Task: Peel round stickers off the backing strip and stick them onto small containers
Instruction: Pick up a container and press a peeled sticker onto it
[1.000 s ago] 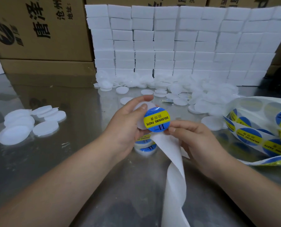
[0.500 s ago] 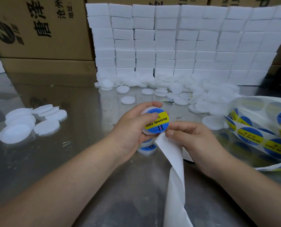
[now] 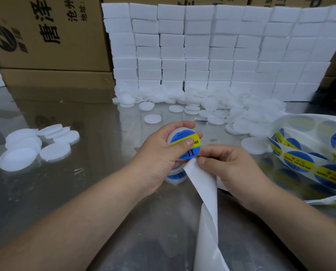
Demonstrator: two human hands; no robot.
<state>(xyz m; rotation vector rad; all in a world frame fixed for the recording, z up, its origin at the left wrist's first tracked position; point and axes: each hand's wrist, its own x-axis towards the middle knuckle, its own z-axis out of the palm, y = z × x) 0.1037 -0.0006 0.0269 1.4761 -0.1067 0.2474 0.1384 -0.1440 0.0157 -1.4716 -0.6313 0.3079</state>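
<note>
Nearest the camera, the bare white backing strip (image 3: 206, 208) is trailing down toward six o'clock, twisting as it runs off the bottom edge. Its upper end is being pinched by the right hand (image 3: 229, 165), fingers closed on the paper just below the container. The left hand (image 3: 159, 155) is sitting close against it at nine o'clock, the two hands nearly touching. It is clamping a small white container (image 3: 180, 133), with the thumb pressing across a blue-and-yellow round sticker (image 3: 188, 147) lying on the container's face; the sticker's lower edge is hanging just past the rim, toward the right fingertips. Under the left hand, at six o'clock of the container, already-labelled containers (image 3: 176, 176) are resting on the shiny metal table (image 3: 85, 192), partly hidden.

Out at three o'clock, the loaded sticker roll (image 3: 310, 159) is curling loosely, showing more blue-and-yellow labels. At nine o'clock, well apart from the hands, a small cluster of white lids (image 3: 32, 147) is lying flat. Toward twelve o'clock, a larger scatter of white containers (image 3: 222, 110) is spreading along the foot of a wall of stacked white blocks (image 3: 212, 51). Brown cardboard boxes (image 3: 45, 36) with printed characters are standing behind, at eleven o'clock.
</note>
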